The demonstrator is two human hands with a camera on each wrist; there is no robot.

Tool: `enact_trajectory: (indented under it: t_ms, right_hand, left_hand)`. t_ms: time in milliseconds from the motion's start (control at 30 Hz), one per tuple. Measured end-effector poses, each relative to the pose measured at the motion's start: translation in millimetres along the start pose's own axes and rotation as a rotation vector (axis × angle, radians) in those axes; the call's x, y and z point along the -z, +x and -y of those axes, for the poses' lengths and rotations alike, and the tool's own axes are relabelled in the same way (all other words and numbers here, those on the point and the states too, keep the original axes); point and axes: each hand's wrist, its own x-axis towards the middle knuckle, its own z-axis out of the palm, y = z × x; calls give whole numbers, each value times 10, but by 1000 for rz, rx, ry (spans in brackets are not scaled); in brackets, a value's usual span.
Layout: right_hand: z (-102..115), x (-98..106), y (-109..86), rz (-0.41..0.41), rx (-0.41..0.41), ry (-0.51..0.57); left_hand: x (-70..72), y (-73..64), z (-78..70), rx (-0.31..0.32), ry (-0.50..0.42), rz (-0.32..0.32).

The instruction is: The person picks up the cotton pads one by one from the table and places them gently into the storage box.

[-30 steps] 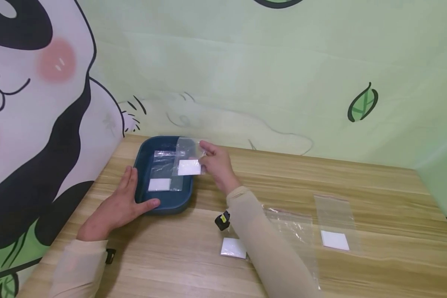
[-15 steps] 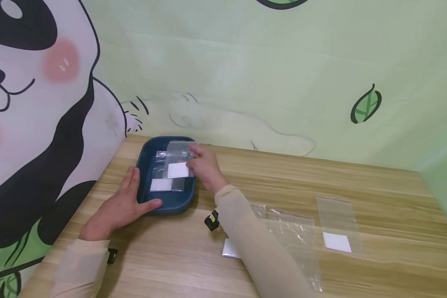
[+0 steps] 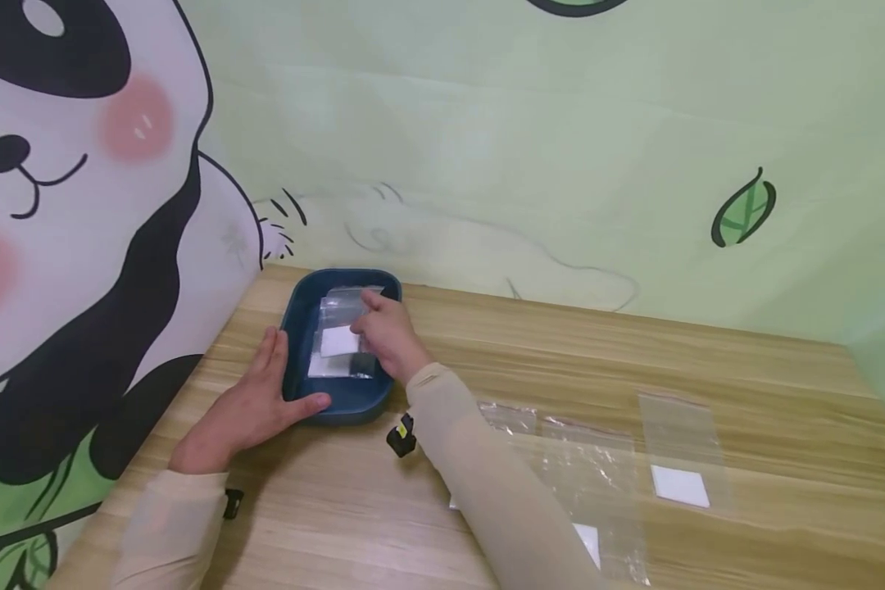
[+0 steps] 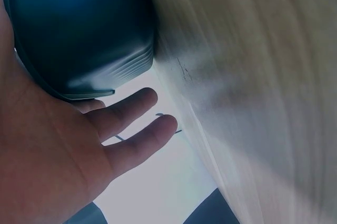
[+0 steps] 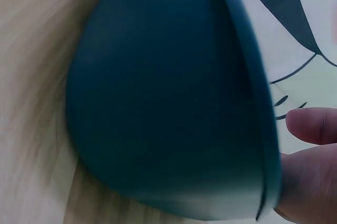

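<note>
A dark blue plastic bin (image 3: 342, 410) stands at the left of the table. My left hand (image 3: 245, 415) lies against its left side, thumb over the near rim; the left wrist view shows the fingers (image 4: 139, 142) fairly straight beside the bin wall (image 4: 84, 34). With thumb and fingers my right hand (image 3: 391, 334) pinches the right side of a small clear zip bag (image 3: 338, 341) with a white block in its lower part. This bag is over the bin's inside, overlapping a similar bag (image 3: 328, 367) lying there. In the right wrist view, the bin's outer wall (image 5: 163, 103) hides the bags.
Right of the bin, several larger clear zip bags lie on the wooden table (image 3: 324, 508). One bag (image 3: 678, 434) with a white block is farthest right; another bag (image 3: 590, 467) is partly behind the right sleeve (image 3: 494, 483). A panda-print cloth (image 3: 450, 139) stands behind.
My right hand has carried the small zip bag leftward and in over the bin, so it now overlaps the other bag. The left hand has stayed against the bin.
</note>
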Motion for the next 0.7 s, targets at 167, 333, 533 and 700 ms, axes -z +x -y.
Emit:
enact_trajectory:
  t_ms: [167,333,533,700]
  right_hand:
    - [-54,-52,52,-2,-48,38]
    - [-112,-105,115,-16,-97,63]
    - [-125,-158,114,-12,-130,29]
    - [-115,-189,92,-33,-155,30]
  left_hand:
    - [-9,3,-14,-14,-4,-6]
    - [-10,5,-11,-3,-8,-9]
    - [2,-4,-5,10,-8,-2]
    - [3,-6,-7,8,-10,-1]
